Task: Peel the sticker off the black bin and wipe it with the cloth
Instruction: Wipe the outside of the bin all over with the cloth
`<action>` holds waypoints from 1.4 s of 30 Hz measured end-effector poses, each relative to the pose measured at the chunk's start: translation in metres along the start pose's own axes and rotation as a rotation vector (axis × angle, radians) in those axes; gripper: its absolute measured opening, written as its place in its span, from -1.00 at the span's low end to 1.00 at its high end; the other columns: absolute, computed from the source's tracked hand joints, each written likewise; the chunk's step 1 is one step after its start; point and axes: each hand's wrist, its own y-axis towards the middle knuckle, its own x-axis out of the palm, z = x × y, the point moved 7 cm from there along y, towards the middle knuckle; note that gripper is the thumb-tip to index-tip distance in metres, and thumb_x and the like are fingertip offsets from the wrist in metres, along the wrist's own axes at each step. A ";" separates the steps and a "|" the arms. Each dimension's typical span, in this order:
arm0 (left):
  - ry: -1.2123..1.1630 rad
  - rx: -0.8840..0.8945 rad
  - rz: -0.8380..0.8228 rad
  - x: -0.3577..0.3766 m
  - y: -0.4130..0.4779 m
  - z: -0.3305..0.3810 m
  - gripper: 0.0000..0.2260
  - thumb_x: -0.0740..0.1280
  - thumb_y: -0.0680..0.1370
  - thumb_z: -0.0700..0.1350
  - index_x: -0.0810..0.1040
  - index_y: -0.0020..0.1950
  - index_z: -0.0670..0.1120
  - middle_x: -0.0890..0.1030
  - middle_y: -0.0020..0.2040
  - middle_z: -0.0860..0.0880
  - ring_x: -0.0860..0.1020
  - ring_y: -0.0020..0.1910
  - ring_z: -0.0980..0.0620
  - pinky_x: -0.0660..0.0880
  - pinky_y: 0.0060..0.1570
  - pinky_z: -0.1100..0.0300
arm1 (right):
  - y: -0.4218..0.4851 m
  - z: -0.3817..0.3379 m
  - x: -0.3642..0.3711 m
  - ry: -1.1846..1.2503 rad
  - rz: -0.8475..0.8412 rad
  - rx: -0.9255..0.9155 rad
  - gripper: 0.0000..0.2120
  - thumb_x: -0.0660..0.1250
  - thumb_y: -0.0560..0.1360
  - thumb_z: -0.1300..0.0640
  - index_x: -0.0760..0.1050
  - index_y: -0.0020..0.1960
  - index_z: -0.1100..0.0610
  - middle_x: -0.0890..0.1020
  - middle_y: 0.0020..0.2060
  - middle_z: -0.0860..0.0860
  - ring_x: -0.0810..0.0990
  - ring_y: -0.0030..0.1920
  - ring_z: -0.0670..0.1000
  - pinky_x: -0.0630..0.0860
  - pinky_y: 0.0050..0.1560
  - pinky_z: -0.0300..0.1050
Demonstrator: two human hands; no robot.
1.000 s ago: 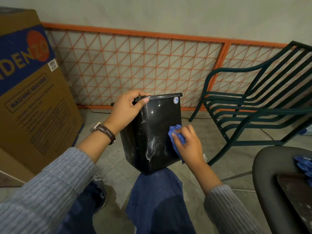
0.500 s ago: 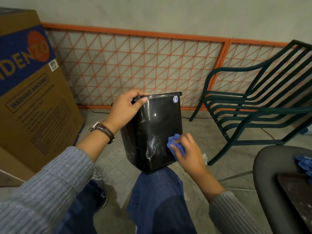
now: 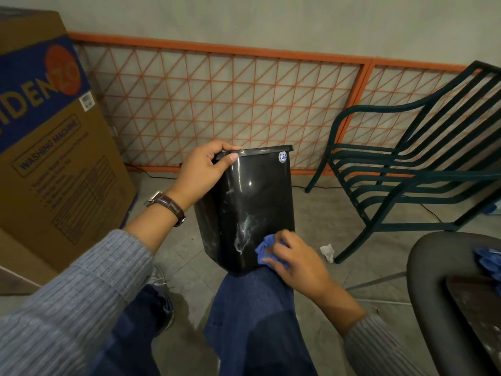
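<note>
A glossy black bin (image 3: 252, 196) stands tilted on my right knee, its base resting on the blue jeans. My left hand (image 3: 202, 170) grips its rim at the top left corner, thumb on the near face. A small round white sticker (image 3: 282, 157) reading 7.85 sits at the top right corner of that face. White smears streak the lower middle of the face. My right hand (image 3: 295, 260) presses a crumpled blue cloth (image 3: 264, 248) against the bin's lower right corner.
A large cardboard washing machine box (image 3: 54, 147) stands at left. An orange wire grille (image 3: 230, 104) leans on the back wall. A dark green metal chair (image 3: 406, 169) is at right, a dark round table (image 3: 444, 280) with another blue cloth (image 3: 488, 259) near right. A scrap of white paper (image 3: 327, 251) lies on the floor.
My right hand has slid the blue cloth down the bin's face, from mid-height to the lower right corner. My left hand keeps its hold on the rim.
</note>
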 end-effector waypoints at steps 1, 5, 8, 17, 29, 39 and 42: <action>0.001 -0.002 0.002 0.000 0.000 0.000 -0.82 0.30 0.54 -0.11 0.58 0.11 -0.05 0.61 0.08 0.07 0.53 0.11 0.14 0.45 0.19 0.13 | 0.001 0.009 -0.004 0.013 0.007 0.038 -0.79 0.28 0.50 -0.05 0.50 -0.11 0.11 0.45 -0.06 -0.03 0.48 -0.11 -0.06 0.33 -0.23 -0.34; 0.005 0.003 0.010 0.001 0.000 0.003 -0.81 0.30 0.54 -0.12 0.59 0.12 -0.09 0.62 0.09 0.04 0.53 0.10 0.13 0.45 0.19 0.14 | 0.019 0.027 -0.025 0.070 0.194 0.232 -0.85 0.40 0.47 0.07 0.53 -0.11 0.16 0.47 -0.11 -0.01 0.50 -0.16 -0.04 0.39 -0.23 -0.28; 0.023 -0.004 0.003 0.002 0.001 0.002 -0.81 0.30 0.54 -0.11 0.58 0.12 -0.08 0.61 0.09 0.04 0.53 0.11 0.13 0.45 0.16 0.17 | 0.022 -0.006 -0.007 0.061 0.091 0.075 -0.82 0.34 0.49 -0.01 0.53 -0.11 0.11 0.46 -0.08 -0.01 0.46 -0.14 -0.04 0.42 -0.23 -0.24; 0.019 -0.010 0.017 -0.001 -0.002 -0.001 -0.80 0.29 0.54 -0.11 0.58 0.14 -0.07 0.60 0.09 0.07 0.51 0.10 0.15 0.42 0.15 0.24 | 0.017 0.004 -0.006 0.089 0.109 0.116 -0.75 0.29 0.48 -0.07 0.54 -0.14 0.12 0.46 -0.10 -0.02 0.47 -0.15 -0.06 0.46 -0.24 -0.21; 0.010 -0.001 0.006 0.001 0.002 -0.002 -0.82 0.30 0.54 -0.10 0.57 0.12 -0.05 0.60 0.10 0.06 0.52 0.13 0.11 0.43 0.17 0.17 | 0.023 -0.017 -0.005 0.174 0.138 0.168 -0.80 0.35 0.46 -0.03 0.53 -0.08 0.10 0.46 -0.08 -0.06 0.47 -0.10 -0.09 0.40 -0.13 -0.33; 0.032 0.011 0.010 0.004 0.003 -0.002 -0.83 0.29 0.54 -0.09 0.58 0.10 -0.04 0.61 0.10 0.05 0.52 0.12 0.13 0.45 0.18 0.10 | 0.035 0.031 -0.017 0.360 0.348 0.564 -0.90 0.33 0.51 0.06 0.48 -0.04 0.08 0.48 -0.06 -0.04 0.48 -0.09 -0.23 0.33 -0.14 -0.54; 0.033 0.012 0.010 0.004 0.003 0.000 -0.83 0.29 0.54 -0.09 0.58 0.11 -0.04 0.61 0.09 0.05 0.53 0.11 0.13 0.46 0.17 0.10 | 0.046 0.009 -0.016 0.298 0.410 0.498 -0.84 0.32 0.52 0.05 0.52 -0.01 0.13 0.47 -0.05 -0.04 0.47 -0.09 -0.23 0.37 -0.10 -0.46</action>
